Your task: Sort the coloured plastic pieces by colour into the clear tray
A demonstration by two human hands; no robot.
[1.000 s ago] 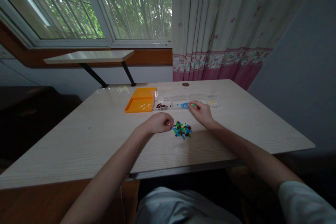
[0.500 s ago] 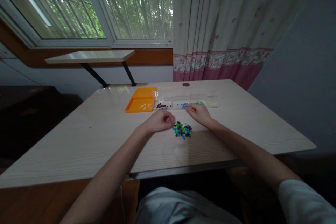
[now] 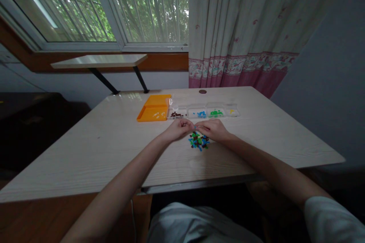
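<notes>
Just beyond a mixed pile of small plastic pieces (image 3: pixel 199 142), coloured blue, green and dark brown, my two hands meet at the fingertips. A small blue piece (image 3: pixel 195 127) shows where they touch. Coming from the left, my left hand (image 3: pixel 179 129) is closed in a pinch with its fingers curled. My right hand (image 3: pixel 213 129) pinches from the other side, its back turned up. Behind the hands stands a clear compartment tray (image 3: pixel 187 113). Its sections hold brown pieces (image 3: pixel 177 114), blue pieces (image 3: pixel 202 114), green pieces (image 3: pixel 216 113) and a few yellow pieces (image 3: pixel 232 111).
Left of the clear tray lies an open orange case (image 3: pixel 155 100) with some whitish pieces in it. A raised shelf (image 3: pixel 99 60) on black legs stands at the desk's back left. The wooden desk (image 3: pixel 114 152) ends close to my body. A curtain hangs behind.
My right hand has drawn back from the blue section of the tray to my left hand. The left hand has moved slightly right and forward, and the fingertips now touch.
</notes>
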